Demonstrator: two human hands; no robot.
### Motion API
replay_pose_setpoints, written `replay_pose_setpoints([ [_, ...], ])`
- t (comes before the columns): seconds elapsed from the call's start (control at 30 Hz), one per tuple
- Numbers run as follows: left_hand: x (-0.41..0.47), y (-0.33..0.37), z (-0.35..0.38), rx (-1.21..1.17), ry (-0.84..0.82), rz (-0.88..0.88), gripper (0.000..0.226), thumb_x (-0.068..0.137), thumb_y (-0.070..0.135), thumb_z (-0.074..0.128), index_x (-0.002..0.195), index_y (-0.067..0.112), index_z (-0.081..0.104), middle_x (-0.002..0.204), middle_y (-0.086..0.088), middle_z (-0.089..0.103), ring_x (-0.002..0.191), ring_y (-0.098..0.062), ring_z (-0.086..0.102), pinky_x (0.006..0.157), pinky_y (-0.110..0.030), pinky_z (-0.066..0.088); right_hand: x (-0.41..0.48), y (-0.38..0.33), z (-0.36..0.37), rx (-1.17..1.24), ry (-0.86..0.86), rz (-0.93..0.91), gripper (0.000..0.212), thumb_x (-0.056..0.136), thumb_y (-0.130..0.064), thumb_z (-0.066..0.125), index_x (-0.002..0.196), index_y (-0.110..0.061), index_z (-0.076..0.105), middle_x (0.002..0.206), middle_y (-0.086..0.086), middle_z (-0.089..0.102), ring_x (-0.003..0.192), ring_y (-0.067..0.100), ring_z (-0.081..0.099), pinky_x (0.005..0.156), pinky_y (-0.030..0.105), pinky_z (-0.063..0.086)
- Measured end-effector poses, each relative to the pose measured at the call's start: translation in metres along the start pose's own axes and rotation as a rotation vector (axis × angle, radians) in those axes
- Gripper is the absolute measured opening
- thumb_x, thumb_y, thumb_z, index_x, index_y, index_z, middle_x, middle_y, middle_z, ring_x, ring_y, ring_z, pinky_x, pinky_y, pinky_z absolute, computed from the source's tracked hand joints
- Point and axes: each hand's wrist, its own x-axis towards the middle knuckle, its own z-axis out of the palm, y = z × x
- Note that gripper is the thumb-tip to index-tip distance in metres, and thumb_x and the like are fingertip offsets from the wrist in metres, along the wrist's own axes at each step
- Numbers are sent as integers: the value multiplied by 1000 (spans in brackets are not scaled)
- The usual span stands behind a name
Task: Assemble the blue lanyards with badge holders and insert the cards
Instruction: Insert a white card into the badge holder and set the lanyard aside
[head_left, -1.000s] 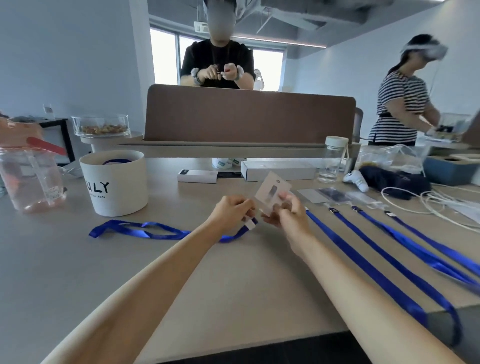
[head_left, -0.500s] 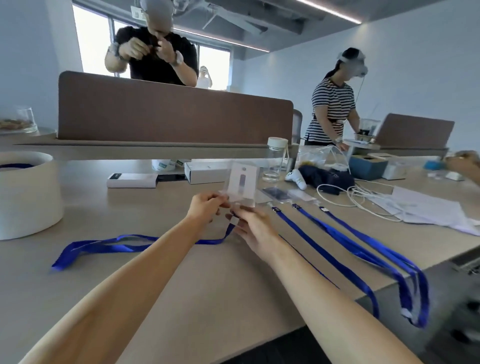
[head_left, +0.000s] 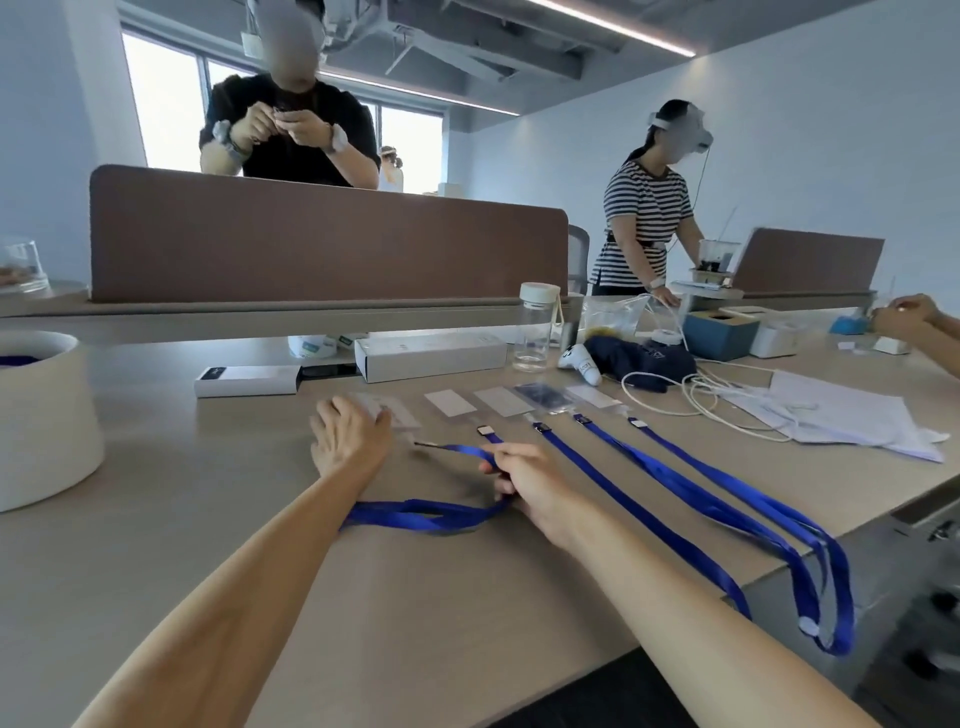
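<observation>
Lanyard (head_left: 457, 452) strap is pinched in the right hand (head_left: 524, 475), likely to straighten it alongside the finished ones further right, while the left hand (head_left: 349, 434) presses flat on its badge holder (head_left: 397, 413), pinning it to the worktop (head_left: 260, 519); loose strap loops between both hands

Both bare forearms reaching toward 12 o'clock, left hand (head_left: 349, 435) palm down, fingers spread flat and pressing at 11 o'clock, right hand (head_left: 524, 475) knuckles up at 1 o'clock, fingers curled in a pinching grip, hands apart, wrists straight
</observation>
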Motion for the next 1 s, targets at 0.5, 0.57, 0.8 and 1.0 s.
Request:
replay_pose_setpoints([
  [0.5,-13,22,12,418,-399,339,36,99,35,31,120,22,57,133,-9,55,118,-31,52,98,-40,42,-40,-20,-21,4,-199,46,31,101,-4,41,129,-11,52,92,3,59,63,13,53,63,28,48],
  [0.57,-15,25,11,420,-389,340,35,98,34,33,115,19,60,131,-11,56,115,-31,54,96,-39,44,-53,-27,-33,-31,-216,33,34,100,-3,38,128,-13,55,92,3,59,62,13,54,60,26,46],
  [0.8,-22,18,22,433,-390,350,43,88,36,30,121,24,56,137,-9,51,120,-34,50,100,-45,42,-104,-41,-73,-99,-257,-12,28,101,-6,43,123,-13,58,93,4,61,73,14,62,62,26,54],
  [1.0,-85,35,38,271,-287,563,37,100,26,33,133,25,51,142,-1,46,130,-24,40,105,-41,38,-124,-19,-83,16,-215,52,30,99,-6,49,128,-8,52,100,8,60,77,21,67,68,31,57],
])
